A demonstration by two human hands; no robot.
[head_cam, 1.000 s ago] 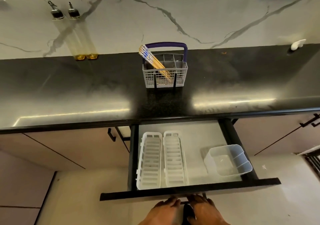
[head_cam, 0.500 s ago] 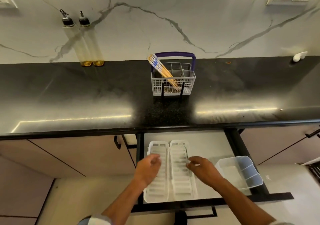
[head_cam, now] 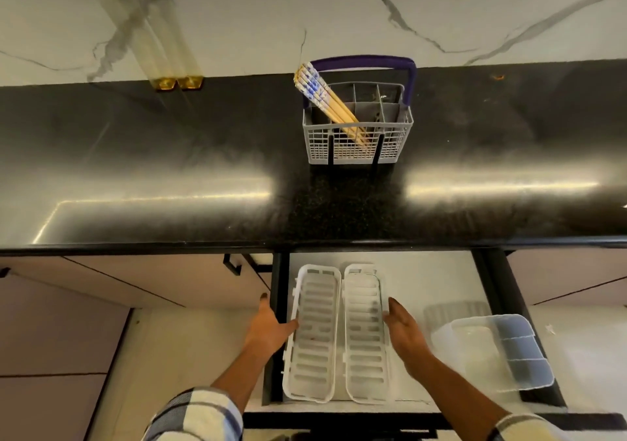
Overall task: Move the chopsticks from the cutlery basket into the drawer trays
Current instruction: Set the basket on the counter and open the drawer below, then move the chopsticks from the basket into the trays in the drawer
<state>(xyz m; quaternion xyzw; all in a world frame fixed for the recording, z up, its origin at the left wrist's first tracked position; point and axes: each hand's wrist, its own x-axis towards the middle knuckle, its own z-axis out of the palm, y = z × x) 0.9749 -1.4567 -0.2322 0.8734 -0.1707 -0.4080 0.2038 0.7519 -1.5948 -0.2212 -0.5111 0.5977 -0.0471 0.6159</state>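
Observation:
Several wooden chopsticks (head_cam: 325, 99) with blue-and-white tops lean left in a grey cutlery basket (head_cam: 358, 147) with a purple handle, standing on the black counter. Below, in the open drawer (head_cam: 437, 281), two long white slotted trays lie side by side: the left tray (head_cam: 314, 332) and the right tray (head_cam: 364, 335). My left hand (head_cam: 269, 328) is open against the left tray's outer edge. On the other side, my right hand (head_cam: 405, 333) is open beside the right tray's outer edge. Neither hand holds anything.
A clear plastic divided box (head_cam: 498, 352) sits at the drawer's right. Two tall oil bottles (head_cam: 163, 43) stand at the back left of the black counter (head_cam: 169, 155), against the marble wall. Closed cabinet fronts flank the drawer.
My hands left the drawer front, passed over the trays, and now sit spread at the trays' outer sides. The camera has moved closer and lower.

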